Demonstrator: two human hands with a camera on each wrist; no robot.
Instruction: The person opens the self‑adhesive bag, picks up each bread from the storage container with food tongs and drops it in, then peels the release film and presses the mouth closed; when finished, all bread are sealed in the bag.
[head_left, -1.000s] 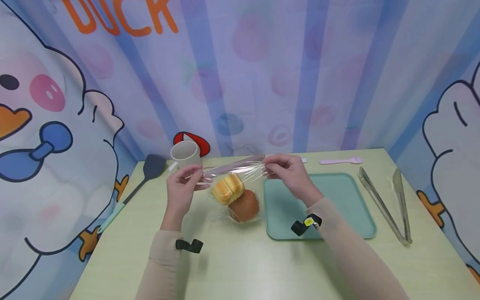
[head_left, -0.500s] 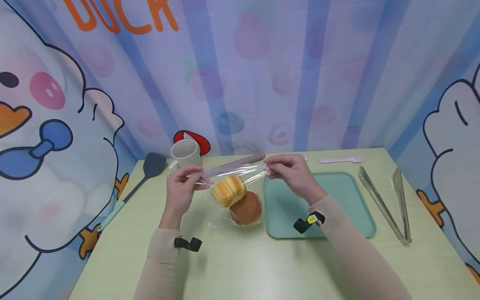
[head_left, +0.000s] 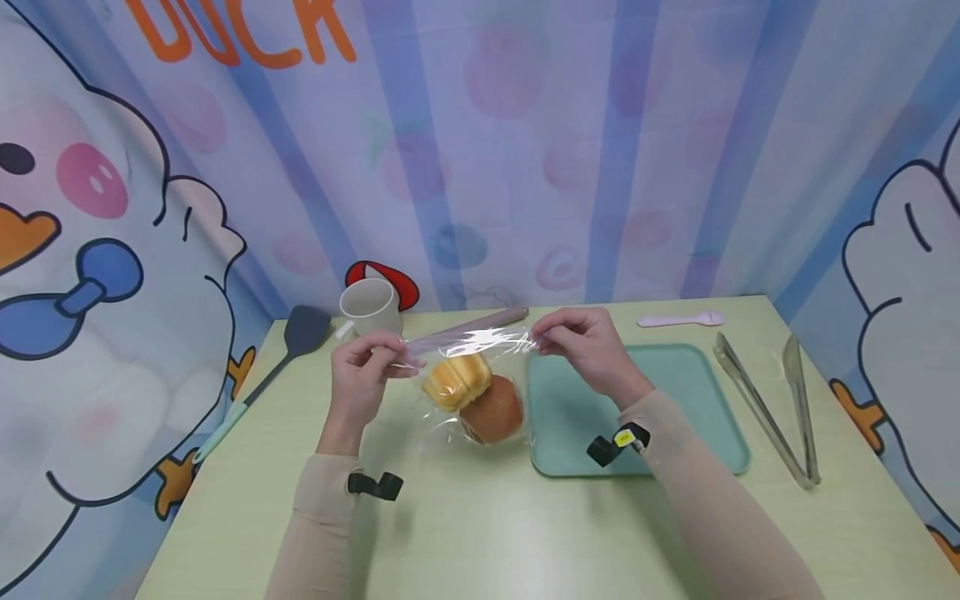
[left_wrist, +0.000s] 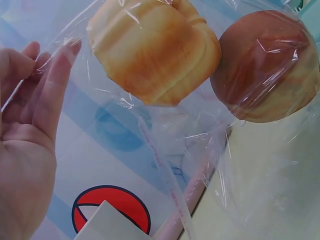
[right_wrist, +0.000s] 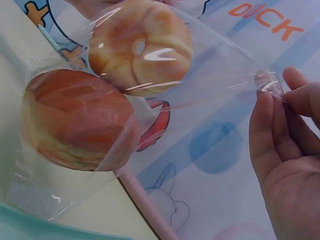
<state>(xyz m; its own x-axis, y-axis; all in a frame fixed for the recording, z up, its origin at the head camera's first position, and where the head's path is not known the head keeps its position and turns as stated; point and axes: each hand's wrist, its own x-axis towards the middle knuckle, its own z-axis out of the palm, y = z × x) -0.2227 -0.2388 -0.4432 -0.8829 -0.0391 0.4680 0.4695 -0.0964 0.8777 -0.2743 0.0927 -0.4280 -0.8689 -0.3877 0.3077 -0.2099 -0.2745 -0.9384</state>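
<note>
A clear plastic bag (head_left: 486,342) hangs over the table between both hands, its upper edge stretched flat and shiny. My left hand (head_left: 358,383) pinches the bag's upper left corner between thumb and fingers. At the opposite corner, my right hand (head_left: 585,348) does the same. Inside sit a golden-yellow bread roll (head_left: 454,383) and, lower to the right, a round brown bun (head_left: 493,412). The right wrist view shows a small dimple in the middle of the yellow roll (right_wrist: 167,37). A printed strip (left_wrist: 172,187) runs along the bag in the left wrist view.
A green tray (head_left: 675,417) lies at the right, with metal tongs (head_left: 765,417) beyond it. Behind the bag are a pinkish rod (head_left: 502,317) and a white mug (head_left: 372,308). A dark-headed spatula (head_left: 306,331) lies left; a small pink utensil (head_left: 681,320) lies at the back.
The right hand has shifted slightly right and the bag's upper edge looks tauter. The bread and bun swayed a little with the bag. Both hands keep their pinch.
</note>
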